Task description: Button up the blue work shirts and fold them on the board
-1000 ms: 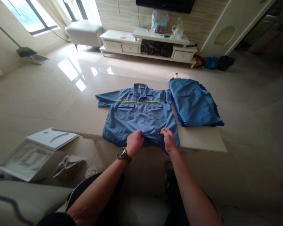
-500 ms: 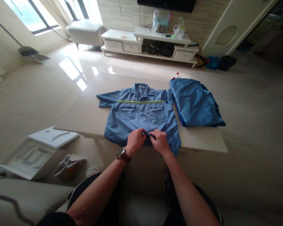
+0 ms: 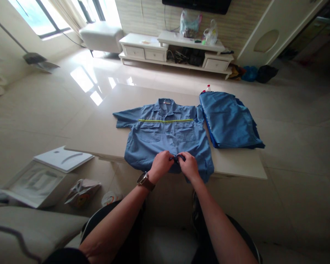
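Note:
A blue short-sleeved work shirt point(image 3: 156, 146) lies face up, collar away from me, with a yellow stripe across its chest and two flap pockets. Its lower edge hangs over the near side of the pale table point(image 3: 99, 137). My left hand point(image 3: 162, 164) is closed on the front edge near the hem. Close beside it, my right hand point(image 3: 188, 165) pinches the same part of the shirt. A dark fold of cloth shows between my fingertips; any button there is too small to make out.
A stack of folded blue clothes point(image 3: 231, 119) lies on the table at the right, a red-capped bottle point(image 3: 208, 88) behind it. On the floor at the left are an open white box point(image 3: 38, 183) and a bag point(image 3: 82, 192). A white TV cabinet point(image 3: 143, 51) stands against the far wall.
Both hands stay at the shirt's front near the hem, and the pinched fold has turned slightly between them. The whole view has shifted a little.

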Tool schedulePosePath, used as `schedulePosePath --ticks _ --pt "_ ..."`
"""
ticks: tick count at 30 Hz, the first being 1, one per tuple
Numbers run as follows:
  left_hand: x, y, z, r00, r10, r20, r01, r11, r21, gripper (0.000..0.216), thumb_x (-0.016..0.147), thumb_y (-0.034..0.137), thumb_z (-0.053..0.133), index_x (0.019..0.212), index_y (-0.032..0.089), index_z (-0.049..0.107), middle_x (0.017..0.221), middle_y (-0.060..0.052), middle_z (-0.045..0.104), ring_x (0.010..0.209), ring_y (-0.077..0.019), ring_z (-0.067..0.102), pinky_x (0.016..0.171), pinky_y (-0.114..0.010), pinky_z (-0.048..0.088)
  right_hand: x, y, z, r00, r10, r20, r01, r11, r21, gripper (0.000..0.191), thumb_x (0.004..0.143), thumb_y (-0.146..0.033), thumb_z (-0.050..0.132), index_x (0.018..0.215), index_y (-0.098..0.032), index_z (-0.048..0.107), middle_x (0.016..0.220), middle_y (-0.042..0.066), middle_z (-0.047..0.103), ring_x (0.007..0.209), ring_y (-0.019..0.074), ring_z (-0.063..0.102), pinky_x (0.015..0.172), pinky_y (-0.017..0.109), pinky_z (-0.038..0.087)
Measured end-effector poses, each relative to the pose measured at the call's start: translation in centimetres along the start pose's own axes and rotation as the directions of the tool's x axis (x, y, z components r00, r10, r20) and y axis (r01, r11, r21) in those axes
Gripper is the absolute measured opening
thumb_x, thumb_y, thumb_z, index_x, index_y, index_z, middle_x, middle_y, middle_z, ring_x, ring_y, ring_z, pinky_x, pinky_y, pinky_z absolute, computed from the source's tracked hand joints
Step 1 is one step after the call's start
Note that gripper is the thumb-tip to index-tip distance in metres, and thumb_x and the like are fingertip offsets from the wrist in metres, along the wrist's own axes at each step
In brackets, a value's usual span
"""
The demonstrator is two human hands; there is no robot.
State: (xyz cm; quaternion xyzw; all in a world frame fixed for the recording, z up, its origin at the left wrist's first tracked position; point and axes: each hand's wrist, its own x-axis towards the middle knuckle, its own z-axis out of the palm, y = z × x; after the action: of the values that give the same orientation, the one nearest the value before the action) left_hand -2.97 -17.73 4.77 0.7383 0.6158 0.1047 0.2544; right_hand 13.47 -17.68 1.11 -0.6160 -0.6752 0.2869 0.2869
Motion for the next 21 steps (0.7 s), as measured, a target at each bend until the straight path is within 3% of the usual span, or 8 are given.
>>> schedulePosePath --ticks 9,13,17,21 --pt "0.32 -0.44 0.53 0.999 0.033 0.032 -0.032 0.999 -0.015 0.021 0.085 0.015 0.058 0.081 0.019 0.079 0.087 -0.008 0.071 0.078 -0.0173 0.061 0.071 -0.026 0.040 -0.48 -0.04 0.49 0.997 0.076 0.005 -0.074 0.988 -0.133 0.014 0.092 -0.031 0.058 0.091 -0.025 0.071 0.092 0.006 0.074 0.083 0.0221 0.065 0.070 0.028 0.040" --pt "0.36 -0.37 0.28 0.999 0.018 0.046 -0.017 1.000 -0.019 0.022 0.086 0.016 0.059 0.080 0.019 0.079 0.087 -0.007 0.072 0.079 -0.0173 0.062 0.071 -0.026 0.040 -0.25 0.26 0.50 0.999 0.022 0.028 -0.021 0.999 -0.044 0.014 0.090 -0.030 0.055 0.086 -0.024 0.067 0.089 0.005 0.070 0.083 0.0214 0.062 0.074 0.028 0.041" --pt "0.40 -0.65 -0.03 0.995 -0.095 0.022 0.096 0.995 -0.028 0.024 0.087 0.021 0.060 0.097 0.022 0.082 0.093 -0.007 0.074 0.086 -0.0193 0.065 0.075 -0.027 0.043 0.26 -0.01 0.25 0.996 -0.088 0.001 0.088 0.989 0.120 0.013 0.084 -0.029 0.052 0.074 -0.022 0.057 0.083 0.003 0.061 0.082 0.0200 0.058 0.078 0.029 0.043" --pt "0.26 -0.86 -0.37 0.994 -0.103 -0.037 0.103 0.995 -0.003 0.025 0.087 0.023 0.062 0.102 0.023 0.082 0.099 -0.007 0.073 0.090 -0.0203 0.065 0.076 -0.028 0.044 0.47 -0.25 0.22 0.999 -0.043 -0.016 0.046 0.977 0.210 0.015 0.082 -0.033 0.049 0.072 -0.023 0.053 0.077 0.002 0.057 0.076 0.0191 0.055 0.075 0.029 0.043"
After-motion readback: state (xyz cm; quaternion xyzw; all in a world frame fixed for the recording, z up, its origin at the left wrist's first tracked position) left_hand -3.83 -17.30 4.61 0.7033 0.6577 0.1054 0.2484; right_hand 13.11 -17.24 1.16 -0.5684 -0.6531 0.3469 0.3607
